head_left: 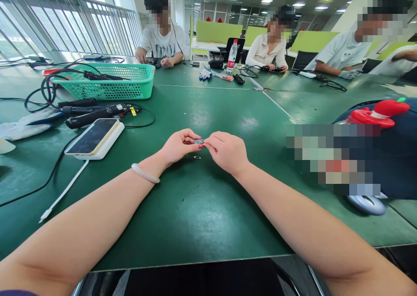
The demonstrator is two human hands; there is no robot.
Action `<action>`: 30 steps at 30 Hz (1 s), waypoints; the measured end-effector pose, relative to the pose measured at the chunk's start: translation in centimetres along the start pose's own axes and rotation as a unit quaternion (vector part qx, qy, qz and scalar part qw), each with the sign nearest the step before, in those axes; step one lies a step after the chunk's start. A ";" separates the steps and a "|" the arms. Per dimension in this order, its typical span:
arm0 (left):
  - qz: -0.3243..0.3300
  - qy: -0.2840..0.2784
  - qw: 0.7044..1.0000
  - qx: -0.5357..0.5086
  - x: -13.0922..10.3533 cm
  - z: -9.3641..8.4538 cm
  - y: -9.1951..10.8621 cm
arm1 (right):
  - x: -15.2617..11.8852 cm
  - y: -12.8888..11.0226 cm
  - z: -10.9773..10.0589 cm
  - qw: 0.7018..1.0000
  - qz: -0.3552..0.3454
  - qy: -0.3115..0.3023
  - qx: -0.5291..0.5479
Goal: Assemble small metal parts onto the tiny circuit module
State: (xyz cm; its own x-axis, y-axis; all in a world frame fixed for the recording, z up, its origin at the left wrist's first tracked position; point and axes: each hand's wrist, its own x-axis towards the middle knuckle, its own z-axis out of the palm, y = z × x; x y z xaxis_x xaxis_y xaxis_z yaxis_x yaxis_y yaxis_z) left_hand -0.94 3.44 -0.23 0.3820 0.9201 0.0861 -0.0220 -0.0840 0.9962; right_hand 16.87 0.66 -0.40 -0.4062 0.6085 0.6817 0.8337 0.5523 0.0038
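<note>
My left hand [180, 147] pinches a small rectangular circuit board [198, 142], grey and speckled, between thumb and fingers. At the board's right end, the fingertips of my right hand [227, 151] are pressed together. Whether they grip the board itself or a tiny part at its edge cannot be made out. Just below the board, a small, light-coloured oblong piece with a dark outline [197, 157] lies on the green table [208, 217]. Both hands are above the table, in front of me.
On the left are a phone on a white block [94, 138], black handheld tools [94, 115], gloves [28, 124] and a green basket [104, 90] with cables. A mouse [366, 204] and dark bag [399, 157] lie right. Several people sit across, near a bottle [232, 57].
</note>
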 end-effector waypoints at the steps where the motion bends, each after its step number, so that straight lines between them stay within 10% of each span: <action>1: -0.003 0.002 1.000 -0.002 0.0 0.0 0.1 | 0.0 0.0 0.0 1.000 -0.001 -0.001 0.002; 10: 0.007 0.038 0.999 -0.017 0.2 -0.4 -0.2 | 0.0 -0.1 0.0 0.995 0.069 -0.059 0.040; 19: 0.008 0.083 0.996 0.012 0.5 -0.7 -0.5 | -0.1 -0.6 0.4 0.954 0.042 -0.259 0.144; 30: -0.004 0.067 0.998 0.012 0.5 -0.6 -0.4 | 0.1 -0.2 0.9 0.943 0.108 -0.269 0.162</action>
State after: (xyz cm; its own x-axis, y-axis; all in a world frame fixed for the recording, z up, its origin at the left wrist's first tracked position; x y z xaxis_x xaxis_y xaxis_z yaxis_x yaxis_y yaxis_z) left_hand -1.31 4.16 -0.60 0.2546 0.9636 0.0813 0.0033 -0.0849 0.9964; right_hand 16.31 1.13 -1.04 -0.4432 0.8800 0.1707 0.7961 0.4739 -0.3762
